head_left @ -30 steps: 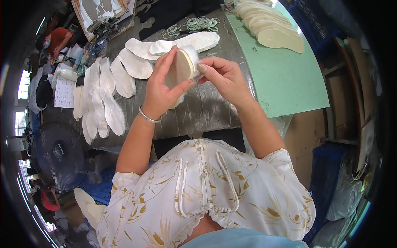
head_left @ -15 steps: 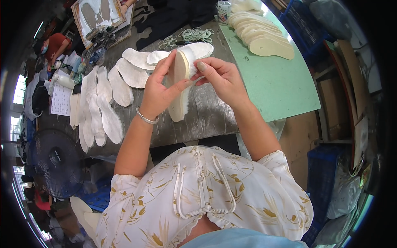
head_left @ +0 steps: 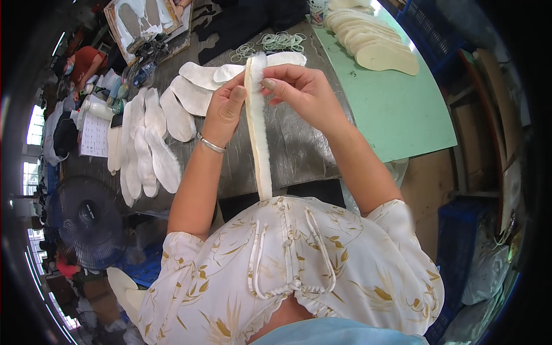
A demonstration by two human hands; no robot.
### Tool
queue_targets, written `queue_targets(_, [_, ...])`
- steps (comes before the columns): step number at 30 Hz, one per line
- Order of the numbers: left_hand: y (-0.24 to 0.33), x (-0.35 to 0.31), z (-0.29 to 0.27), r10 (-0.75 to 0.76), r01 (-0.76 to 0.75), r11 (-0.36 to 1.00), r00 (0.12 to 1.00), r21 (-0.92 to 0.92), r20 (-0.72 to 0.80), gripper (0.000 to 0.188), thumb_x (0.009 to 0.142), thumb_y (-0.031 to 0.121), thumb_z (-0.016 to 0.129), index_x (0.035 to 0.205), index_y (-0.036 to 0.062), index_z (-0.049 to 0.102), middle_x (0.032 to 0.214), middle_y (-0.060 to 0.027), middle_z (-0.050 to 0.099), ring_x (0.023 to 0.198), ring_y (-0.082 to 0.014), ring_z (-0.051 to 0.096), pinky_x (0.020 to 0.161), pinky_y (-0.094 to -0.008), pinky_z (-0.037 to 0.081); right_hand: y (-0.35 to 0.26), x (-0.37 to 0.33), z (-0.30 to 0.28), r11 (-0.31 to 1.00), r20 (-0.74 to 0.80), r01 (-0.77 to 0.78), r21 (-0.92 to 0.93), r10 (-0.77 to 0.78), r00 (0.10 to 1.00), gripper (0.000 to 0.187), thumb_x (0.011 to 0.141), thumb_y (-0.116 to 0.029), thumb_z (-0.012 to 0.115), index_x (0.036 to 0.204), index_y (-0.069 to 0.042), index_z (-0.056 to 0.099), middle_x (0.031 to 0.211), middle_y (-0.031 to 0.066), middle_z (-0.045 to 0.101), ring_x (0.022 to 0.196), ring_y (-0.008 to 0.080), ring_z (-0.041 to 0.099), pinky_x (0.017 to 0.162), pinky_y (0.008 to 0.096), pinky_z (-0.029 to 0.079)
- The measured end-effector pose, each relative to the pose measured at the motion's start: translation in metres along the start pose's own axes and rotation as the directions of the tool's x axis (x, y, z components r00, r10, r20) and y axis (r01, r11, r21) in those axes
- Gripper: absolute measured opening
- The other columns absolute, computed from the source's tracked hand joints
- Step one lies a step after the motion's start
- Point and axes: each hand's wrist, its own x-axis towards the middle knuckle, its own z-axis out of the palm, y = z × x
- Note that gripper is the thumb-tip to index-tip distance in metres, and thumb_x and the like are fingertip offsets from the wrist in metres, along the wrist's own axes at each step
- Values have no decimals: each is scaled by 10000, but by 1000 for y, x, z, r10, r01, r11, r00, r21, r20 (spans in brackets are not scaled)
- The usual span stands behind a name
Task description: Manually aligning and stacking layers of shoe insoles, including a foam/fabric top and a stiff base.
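A fluffy white insole [head_left: 260,141] with a cream sole layer stands edge-on over the table, its far end up between my hands. My left hand [head_left: 228,112], a silver bangle on its wrist, is closed on the cream side near the top. On the fleece side, the thumb and fingers of my right hand [head_left: 296,95] pinch at the fuzzy edge. Behind the hands lie several more white insoles [head_left: 198,76]. To the left are fleecy insoles [head_left: 163,158] in an overlapping row.
Cream insoles [head_left: 386,56] lie fanned out on a green board [head_left: 397,118] at the right. Pale elastic bands [head_left: 282,41] and dark cloth [head_left: 247,20] lie at the back. A black fan [head_left: 86,221] stands at the lower left. A person in red [head_left: 89,63] is at the far left.
The insole has turned from showing its flat cream face to standing edge-on, and its near end has come closer to me. My left thumb has shifted up along it.
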Motion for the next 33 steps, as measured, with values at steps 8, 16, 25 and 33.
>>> queue_targets(8, [-11, 4, -5, -64, 64, 992, 998, -108, 0, 753, 854, 549, 647, 1321, -26, 509, 1154, -61, 631, 1046, -125, 590, 928, -259, 447, 11, 8, 0, 998, -23, -52, -20, 52, 998, 281, 916, -133, 643, 1128, 52, 651, 1007, 93, 686, 887, 128, 656, 744, 269, 553])
queue_targets(16, [-19, 9, -7, -37, 34, 992, 999, -123, -30, 738, 842, 447, 719, 1373, -8, 480, 1213, -50, 612, 1102, -117, 566, 972, -266, 434, 14, 12, 2, 992, -98, -104, -77, 96, 991, 255, 866, -178, 722, 1021, 22, 689, 924, 50, 685, 826, 99, 633, 695, 241, 537])
queue_targets(25, [-13, 9, -1, 54, -50, 996, 997, 78, -49, 670, 854, 293, 752, 1400, 31, 466, 1082, -51, 638, 977, -99, 592, 896, -247, 461, 11, 14, 0, 988, -164, -143, -53, 132, 977, 330, 836, -314, 750, 930, -1, 711, 813, 34, 676, 703, 76, 601, 614, 216, 497])
queue_targets(33, [-10, 7, -3, 51, -49, 994, 998, 94, -27, 689, 842, 306, 762, 1405, 44, 465, 1095, -43, 628, 976, -97, 584, 901, -248, 457, 7, 12, -1, 978, -107, -202, 43, 206, 973, 233, 860, -257, 727, 948, -41, 720, 855, 26, 685, 785, 86, 632, 673, 239, 525])
